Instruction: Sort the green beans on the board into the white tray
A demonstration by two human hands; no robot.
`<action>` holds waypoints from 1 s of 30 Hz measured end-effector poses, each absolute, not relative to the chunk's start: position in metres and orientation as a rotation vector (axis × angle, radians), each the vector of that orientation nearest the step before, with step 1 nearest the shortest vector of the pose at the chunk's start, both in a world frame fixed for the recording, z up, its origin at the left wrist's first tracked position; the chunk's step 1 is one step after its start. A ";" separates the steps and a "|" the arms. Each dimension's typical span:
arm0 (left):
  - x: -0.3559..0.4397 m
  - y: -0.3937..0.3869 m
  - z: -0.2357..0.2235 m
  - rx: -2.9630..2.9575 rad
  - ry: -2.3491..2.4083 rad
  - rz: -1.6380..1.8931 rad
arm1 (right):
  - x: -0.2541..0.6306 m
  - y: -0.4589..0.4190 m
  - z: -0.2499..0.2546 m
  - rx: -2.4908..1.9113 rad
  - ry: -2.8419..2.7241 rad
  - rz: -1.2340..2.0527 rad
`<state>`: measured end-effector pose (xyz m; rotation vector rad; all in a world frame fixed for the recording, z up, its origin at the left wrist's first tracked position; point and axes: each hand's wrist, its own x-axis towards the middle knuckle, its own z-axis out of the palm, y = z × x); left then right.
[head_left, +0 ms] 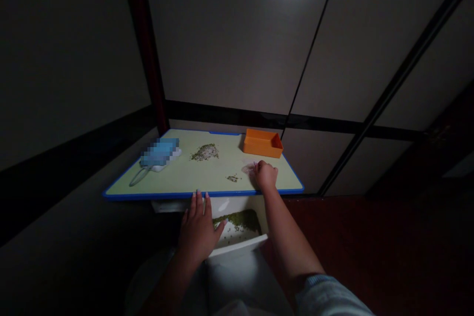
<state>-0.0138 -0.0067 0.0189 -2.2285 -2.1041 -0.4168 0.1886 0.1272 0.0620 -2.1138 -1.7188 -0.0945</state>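
Note:
A pale green cutting board with a blue rim (177, 194) lies ahead of me, and my right hand (265, 176) rests on its near right part. The fingers of that hand are bunched down against a pale translucent patch (248, 169), and I cannot tell whether they pinch anything. My left hand (198, 232) is spread, fingers apart, with its fingertips at the board's front edge above a white tray (237, 249) of green grains. On the board lie a speckled green-and-white heap (205, 152), a small scatter of grains (232, 178), and an orange box (262, 143). A pixelated blue-and-white object (159, 153) lies at the left.
A thin pale loop (138, 177) trails from the blue object on the board. Dark panelled walls with black strips rise behind the board, and a dark red post (146, 44) stands at its far left corner. Reddish-brown flooring (370, 242) spreads to the right.

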 end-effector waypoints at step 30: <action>-0.035 0.006 -0.024 -2.232 -1.794 -0.861 | 0.189 0.119 0.068 -2.128 -1.815 -0.024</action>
